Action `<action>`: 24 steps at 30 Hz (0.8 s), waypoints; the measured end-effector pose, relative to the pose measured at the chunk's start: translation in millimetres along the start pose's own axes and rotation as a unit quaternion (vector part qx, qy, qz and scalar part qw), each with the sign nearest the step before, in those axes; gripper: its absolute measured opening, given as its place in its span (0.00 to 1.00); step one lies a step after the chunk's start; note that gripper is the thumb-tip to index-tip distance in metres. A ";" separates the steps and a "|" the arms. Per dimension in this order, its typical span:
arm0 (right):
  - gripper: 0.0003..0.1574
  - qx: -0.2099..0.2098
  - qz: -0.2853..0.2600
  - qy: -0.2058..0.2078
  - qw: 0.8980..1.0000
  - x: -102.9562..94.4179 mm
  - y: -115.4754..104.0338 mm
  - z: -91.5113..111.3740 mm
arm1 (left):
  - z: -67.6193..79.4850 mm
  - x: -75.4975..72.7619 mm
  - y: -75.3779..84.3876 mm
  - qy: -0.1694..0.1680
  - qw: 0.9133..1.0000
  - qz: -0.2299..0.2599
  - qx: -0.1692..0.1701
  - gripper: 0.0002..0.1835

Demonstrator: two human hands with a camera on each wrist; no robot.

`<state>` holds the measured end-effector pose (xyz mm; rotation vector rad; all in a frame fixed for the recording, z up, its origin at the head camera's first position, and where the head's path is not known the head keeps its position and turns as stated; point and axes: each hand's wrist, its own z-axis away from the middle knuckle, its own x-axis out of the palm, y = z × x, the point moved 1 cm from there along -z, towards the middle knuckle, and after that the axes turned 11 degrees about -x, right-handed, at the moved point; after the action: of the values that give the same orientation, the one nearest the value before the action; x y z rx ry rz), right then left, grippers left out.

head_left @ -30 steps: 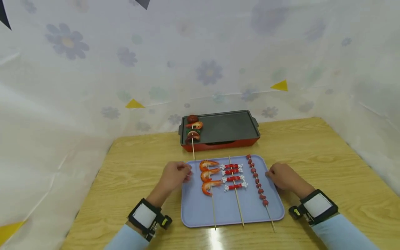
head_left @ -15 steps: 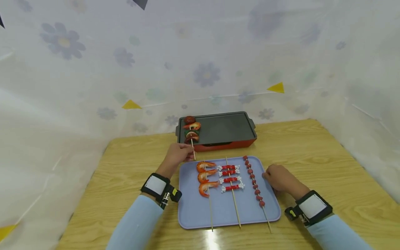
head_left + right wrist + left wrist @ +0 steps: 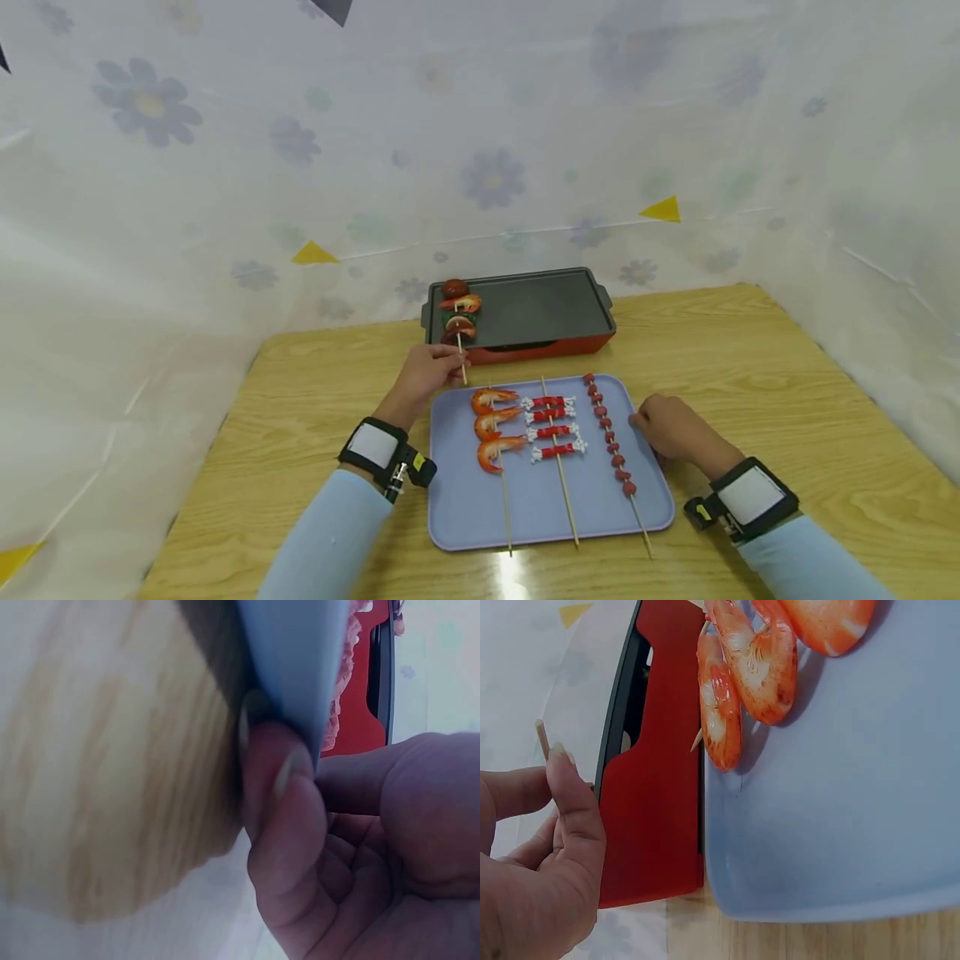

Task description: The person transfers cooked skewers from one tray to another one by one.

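Note:
My left hand (image 3: 426, 373) pinches the bare wooden end of a mixed skewer (image 3: 459, 323), just in front of the grill's front left corner. Its shrimp, green piece and brown pieces lie on the dark plate of the red grill (image 3: 543, 304). In the left wrist view the stick's end (image 3: 541, 739) pokes out past thumb and finger. My right hand (image 3: 678, 427) grips the right rim of the lavender tray (image 3: 465, 508); the right wrist view has fingertips under the tray's edge (image 3: 292, 667) and the thumb on the other side.
On the tray lie a shrimp skewer (image 3: 495, 421), a skewer of red pieces with white frilled ends (image 3: 555, 432), and one of small reddish balls (image 3: 613, 442). Their sticks overhang the front rim. The wooden table (image 3: 300, 467) meets a flowered curtain (image 3: 390, 150) behind the grill.
My left hand has moved forward from the tray's left rim to the mixed skewer's stick and taken hold of it. The right hand stays at the tray's right rim.

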<state>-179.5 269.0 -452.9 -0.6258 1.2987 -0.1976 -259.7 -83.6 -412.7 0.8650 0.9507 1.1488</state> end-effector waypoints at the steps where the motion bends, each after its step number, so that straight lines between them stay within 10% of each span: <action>1: 0.15 0.000 0.000 -0.001 1.000 -0.1 -0.3 0.1 | 0.3 -0.3 0.2 0.002 1.000 0.002 0.002 0.16; 13: 0.15 -0.002 -0.007 0.001 1.000 -0.5 0.6 1.5 | 14.1 -16.3 -1.5 0.011 1.000 0.017 0.020 0.15; 24: 0.18 -0.021 0.003 0.019 1.000 -1.6 -2.1 4.4 | 79.6 -37.3 -15.8 -0.012 1.000 0.014 0.011 0.16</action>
<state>-175.4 269.4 -449.9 -0.6575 1.3433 -0.1778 -185.4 -129.0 -392.7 0.9105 0.9355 1.1506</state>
